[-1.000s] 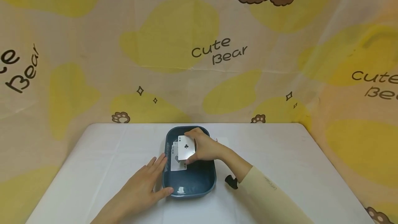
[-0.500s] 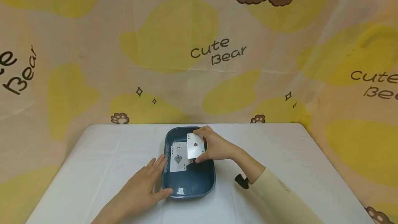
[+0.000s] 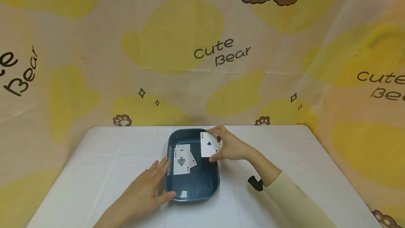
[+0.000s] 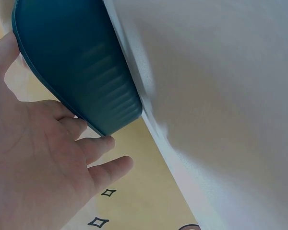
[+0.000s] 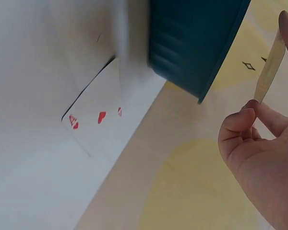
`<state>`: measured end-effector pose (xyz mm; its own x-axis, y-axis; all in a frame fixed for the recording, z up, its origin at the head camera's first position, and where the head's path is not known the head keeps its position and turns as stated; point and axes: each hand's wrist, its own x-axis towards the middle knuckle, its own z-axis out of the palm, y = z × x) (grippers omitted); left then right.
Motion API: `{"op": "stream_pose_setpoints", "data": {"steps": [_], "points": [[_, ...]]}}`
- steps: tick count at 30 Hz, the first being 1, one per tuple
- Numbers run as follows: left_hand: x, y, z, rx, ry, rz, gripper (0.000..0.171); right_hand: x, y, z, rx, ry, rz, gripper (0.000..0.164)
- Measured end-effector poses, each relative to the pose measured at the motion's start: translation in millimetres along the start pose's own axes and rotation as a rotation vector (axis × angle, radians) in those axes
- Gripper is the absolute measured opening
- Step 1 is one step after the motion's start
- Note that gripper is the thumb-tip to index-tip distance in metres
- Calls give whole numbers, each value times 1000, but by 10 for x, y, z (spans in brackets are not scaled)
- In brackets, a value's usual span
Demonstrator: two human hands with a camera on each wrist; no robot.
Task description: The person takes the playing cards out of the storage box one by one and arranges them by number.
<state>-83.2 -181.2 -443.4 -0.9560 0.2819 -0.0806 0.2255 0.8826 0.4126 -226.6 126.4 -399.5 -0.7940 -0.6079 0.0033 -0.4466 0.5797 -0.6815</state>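
Pinching the ace of clubs (image 3: 207, 145), the right hand (image 3: 229, 147) reaches in from the right, its forearm slanting up and leftward out of a pale cream sleeve (image 3: 297, 200). Its thumb is clamped on the card's near edge and a finger on the far one; the right wrist view shows the card thin and edge-on between them. The left hand (image 3: 145, 185) lies at the left side of the tray (image 3: 196, 187), fingers straight and slightly apart, fingertips touching the rim, thumb spread toward the near left corner.

The tray is deep blue, smooth and glossy, a rounded oblong with shallow flutes along its outer wall. The card is flat, white and stiff-looking, with black print. A soft white cover with faint creases spreads over the table (image 3: 110, 157), in front of a printed yellow-and-beige cloth (image 3: 177, 38).

The ace of clubs is held above the tray's right side toward the far end, face up, overlapping the rim in the head view. Its long axis runs near to far, much like the tray's, with one corner index at the far left. Inside the tray, the ace of spades (image 3: 181, 164) lies similarly aligned over other cards, one of them askew. The ace of hearts (image 5: 98, 112) rests on the table beside the tray.
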Motion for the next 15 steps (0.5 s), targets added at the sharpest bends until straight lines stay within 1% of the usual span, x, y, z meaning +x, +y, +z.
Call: {"op": "stream_pose_setpoints", "data": {"steps": [8,15], "points": [[-8,-2,-5,-3,7,8,102,-100,108,-124,-20,18,-6,97],[-15,8,-11,-6,2,0,103,-179,239,-186,8,24,15,96]]}}
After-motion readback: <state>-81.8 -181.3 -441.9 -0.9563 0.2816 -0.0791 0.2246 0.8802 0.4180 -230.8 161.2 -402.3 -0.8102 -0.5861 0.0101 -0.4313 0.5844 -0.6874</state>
